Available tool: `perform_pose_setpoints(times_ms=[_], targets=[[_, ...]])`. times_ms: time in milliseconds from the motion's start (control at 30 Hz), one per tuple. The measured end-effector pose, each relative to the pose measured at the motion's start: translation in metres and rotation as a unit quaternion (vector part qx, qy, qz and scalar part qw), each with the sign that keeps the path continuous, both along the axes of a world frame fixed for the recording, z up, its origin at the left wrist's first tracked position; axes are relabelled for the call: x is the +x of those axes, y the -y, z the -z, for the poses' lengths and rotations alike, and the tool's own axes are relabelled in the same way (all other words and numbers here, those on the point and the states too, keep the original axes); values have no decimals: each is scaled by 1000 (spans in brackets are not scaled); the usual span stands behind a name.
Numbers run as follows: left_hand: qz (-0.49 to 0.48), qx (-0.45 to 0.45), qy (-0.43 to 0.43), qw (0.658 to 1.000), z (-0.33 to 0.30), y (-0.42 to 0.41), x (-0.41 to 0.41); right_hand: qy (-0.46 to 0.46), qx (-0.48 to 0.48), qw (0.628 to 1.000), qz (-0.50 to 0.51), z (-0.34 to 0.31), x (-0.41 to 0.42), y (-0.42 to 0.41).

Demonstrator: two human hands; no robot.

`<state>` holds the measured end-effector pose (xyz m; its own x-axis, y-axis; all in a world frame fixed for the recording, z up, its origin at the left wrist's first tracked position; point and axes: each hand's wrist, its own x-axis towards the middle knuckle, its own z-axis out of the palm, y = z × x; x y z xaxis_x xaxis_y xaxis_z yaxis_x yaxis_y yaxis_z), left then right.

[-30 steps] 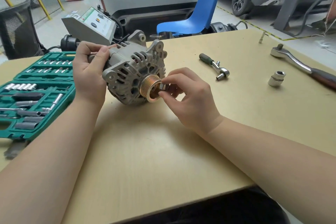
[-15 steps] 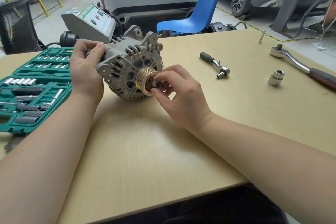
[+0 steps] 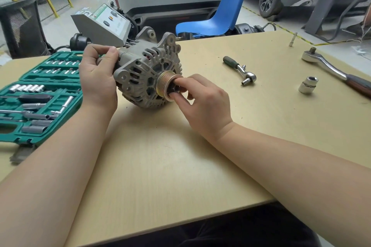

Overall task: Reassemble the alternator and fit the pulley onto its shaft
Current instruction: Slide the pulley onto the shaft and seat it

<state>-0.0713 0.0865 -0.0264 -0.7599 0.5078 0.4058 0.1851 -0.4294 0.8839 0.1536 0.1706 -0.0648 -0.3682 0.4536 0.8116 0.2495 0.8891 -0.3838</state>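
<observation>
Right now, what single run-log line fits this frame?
stage: pulley fitting | left hand: grips alternator rear | right hand: fingertips at pulley face | loose socket, ratchets on table

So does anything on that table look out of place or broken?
Nothing looks damaged or spilled. A few tools lie loose outside the green socket case: a small ratchet, a big ratchet and one socket. Both hands are on the alternator.

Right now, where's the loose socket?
In the head view the loose socket stands on the table at right, between the small ratchet and the large ratchet.
</observation>
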Motion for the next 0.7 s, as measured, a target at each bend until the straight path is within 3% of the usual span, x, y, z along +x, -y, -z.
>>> perform_pose_setpoints(times_ms=[467,533,633,700], targets=[[10,-32,-25,999,-3,-4,9,7,-243,970,-2,-2,-6,-3],[1,-34,-34,999,-2,-4,10,-13,-323,946,0,-2,-10,1],[-6,-37,-48,998,-2,-2,12,-112,-479,870,-31,0,-21,13],[-6,-34,-51,998,-1,0,12,-159,-530,832,-42,0,-26,19]])
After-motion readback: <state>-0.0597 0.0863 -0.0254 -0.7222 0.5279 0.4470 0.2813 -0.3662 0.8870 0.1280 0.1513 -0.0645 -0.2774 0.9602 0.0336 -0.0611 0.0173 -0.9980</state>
